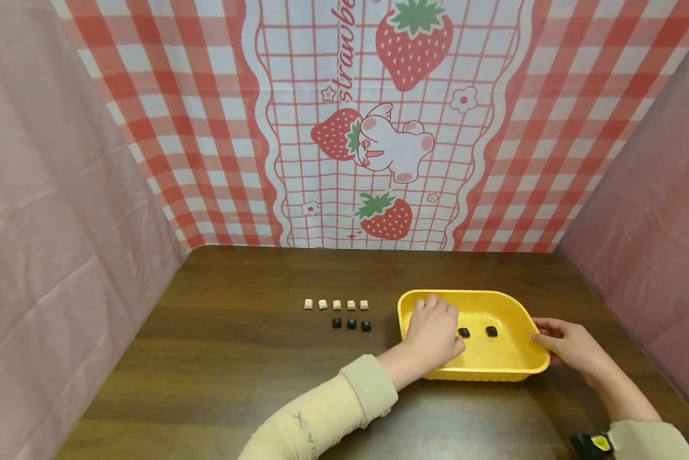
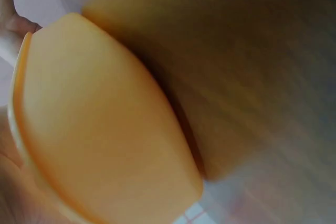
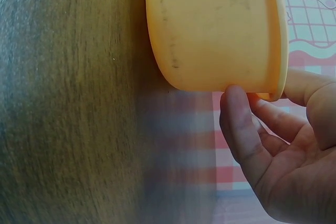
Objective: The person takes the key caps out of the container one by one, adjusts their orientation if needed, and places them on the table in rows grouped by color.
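Observation:
A yellow plastic basin sits on the right part of the table, with two black keycaps visible inside, one beside my left hand and another nearer the middle. My left hand reaches over the basin's left side with bent fingers; the fingertips are hidden, so whether they hold anything does not show. My right hand grips the basin's right end, thumb at the rim and fingers against the outer wall. Left of the basin lie several cream keycaps in a row, and three black keycaps nearer me.
The brown wooden table reaches back to a red-and-white checked cloth with strawberry prints. Pink fabric hangs at the left and right sides.

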A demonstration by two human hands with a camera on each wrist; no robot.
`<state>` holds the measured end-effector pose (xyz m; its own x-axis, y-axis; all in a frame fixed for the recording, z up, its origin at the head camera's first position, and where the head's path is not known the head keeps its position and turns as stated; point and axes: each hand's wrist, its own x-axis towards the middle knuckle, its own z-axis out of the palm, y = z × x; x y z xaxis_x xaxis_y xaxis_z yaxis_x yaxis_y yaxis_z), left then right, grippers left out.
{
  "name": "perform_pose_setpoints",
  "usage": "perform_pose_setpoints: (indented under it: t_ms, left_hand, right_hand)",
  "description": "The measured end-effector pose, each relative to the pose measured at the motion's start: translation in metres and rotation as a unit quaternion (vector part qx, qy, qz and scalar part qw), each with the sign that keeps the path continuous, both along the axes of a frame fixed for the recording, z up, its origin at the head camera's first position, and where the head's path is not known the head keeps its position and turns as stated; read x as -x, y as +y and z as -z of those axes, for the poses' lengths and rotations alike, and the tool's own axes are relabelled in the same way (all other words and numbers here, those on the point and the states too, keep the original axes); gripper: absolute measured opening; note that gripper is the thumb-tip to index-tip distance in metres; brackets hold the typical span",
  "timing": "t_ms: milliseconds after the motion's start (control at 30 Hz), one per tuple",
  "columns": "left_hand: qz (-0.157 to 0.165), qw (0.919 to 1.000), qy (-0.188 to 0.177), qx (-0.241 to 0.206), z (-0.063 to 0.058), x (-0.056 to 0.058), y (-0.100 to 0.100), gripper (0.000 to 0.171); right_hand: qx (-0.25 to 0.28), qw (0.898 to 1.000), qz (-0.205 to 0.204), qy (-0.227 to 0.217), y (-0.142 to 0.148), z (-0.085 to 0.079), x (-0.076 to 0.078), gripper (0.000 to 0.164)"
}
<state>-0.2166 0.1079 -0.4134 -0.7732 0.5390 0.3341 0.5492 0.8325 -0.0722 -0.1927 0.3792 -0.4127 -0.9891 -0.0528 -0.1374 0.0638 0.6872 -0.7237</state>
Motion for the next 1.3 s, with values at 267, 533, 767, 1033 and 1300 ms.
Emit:
perform_pose_setpoints:
  t_ms: [267,533,767,1033,1300]
  left_hand:
    - [-0.022,0.9994,-0.027,0.002,0.006,0.003,0.023,0.027]
    - [-0.046,0.9972,-0.052,0.026,0.015,0.011,0.039,0.029]
    - [-0.023,0.9937,-0.090,0.062,0.013,0.020,0.046,0.034]
    - [0.010,0.9888,-0.120,0.089,0.013,0.028,0.048,0.039]
    - [0.013,0.9860,-0.132,0.102,0.018,0.033,0.047,0.036]
  right_hand:
    - [-0.004,1.000,0.000,0.004,0.000,0.000,-0.001,0.060]
    - [0.003,1.000,-0.004,0.001,0.001,0.001,0.000,0.060]
    - [0.006,1.000,-0.005,0.012,0.001,0.001,0.000,0.058]
    - [0.013,1.000,-0.007,0.005,0.000,0.000,0.000,0.057]
    - [0.005,1.000,-0.007,0.001,0.001,0.000,0.001,0.057]
